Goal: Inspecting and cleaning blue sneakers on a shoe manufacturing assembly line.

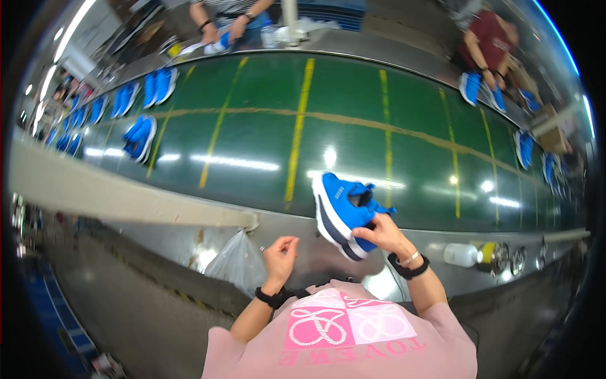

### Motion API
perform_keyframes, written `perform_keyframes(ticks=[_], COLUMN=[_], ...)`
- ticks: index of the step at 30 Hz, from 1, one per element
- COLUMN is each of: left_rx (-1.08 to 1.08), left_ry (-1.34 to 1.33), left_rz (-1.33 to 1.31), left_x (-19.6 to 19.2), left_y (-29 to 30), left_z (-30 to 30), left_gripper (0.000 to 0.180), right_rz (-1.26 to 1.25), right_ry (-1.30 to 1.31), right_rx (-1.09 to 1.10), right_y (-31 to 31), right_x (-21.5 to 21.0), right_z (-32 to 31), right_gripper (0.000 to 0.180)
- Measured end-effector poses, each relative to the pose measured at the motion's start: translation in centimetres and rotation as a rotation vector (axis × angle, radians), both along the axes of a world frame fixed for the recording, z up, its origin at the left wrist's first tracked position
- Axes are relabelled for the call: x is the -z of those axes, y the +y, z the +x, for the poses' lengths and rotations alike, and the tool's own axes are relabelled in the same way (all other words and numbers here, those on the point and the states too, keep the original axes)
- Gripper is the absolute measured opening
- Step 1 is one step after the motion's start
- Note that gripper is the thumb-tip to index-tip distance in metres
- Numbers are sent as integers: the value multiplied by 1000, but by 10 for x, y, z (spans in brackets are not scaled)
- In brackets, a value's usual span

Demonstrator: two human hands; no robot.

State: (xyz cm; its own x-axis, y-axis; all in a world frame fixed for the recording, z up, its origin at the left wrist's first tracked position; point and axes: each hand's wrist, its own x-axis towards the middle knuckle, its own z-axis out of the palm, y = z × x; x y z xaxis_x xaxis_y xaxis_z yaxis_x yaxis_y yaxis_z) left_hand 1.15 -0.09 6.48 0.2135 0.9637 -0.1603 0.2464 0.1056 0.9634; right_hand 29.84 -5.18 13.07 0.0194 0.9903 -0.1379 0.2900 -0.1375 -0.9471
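My right hand (383, 232) grips a blue sneaker (344, 202) by its heel end, thumb on the near side. The shoe is tilted, its white and dark sole turned to the left, above the near edge of the green conveyor belt (259, 145). To the left of the shoe and apart from it is my left hand (281, 258), fingers curled in toward the thumb. Whatever those fingers may hold is too small to tell. Black bands wrap both wrists.
A clear plastic bag (238, 262) hangs by the metal ledge (284, 227) on the left. On the right ledge stand a white bottle (461, 254) and a yellow roll (487, 252). Blue shoes (140, 138) line the belt's left. Two people handle shoes across the belt.
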Motion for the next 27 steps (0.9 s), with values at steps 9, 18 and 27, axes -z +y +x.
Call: perform_keyframes(ticks=[9, 18, 27], left_rx=[195, 451, 302], left_ry=[-17, 278, 2], left_rz=[-138, 165, 329], left_x=[19, 26, -94], left_y=[-1, 0, 44], left_z=[17, 10, 31], left_gripper=[13, 16, 17], right_rz=[85, 331, 184], right_ry=[-751, -917, -283], right_rx=[52, 454, 191], right_y=[103, 62, -97], right_x=[50, 97, 130], right_z=[59, 12, -54], right_gripper=[43, 55, 20])
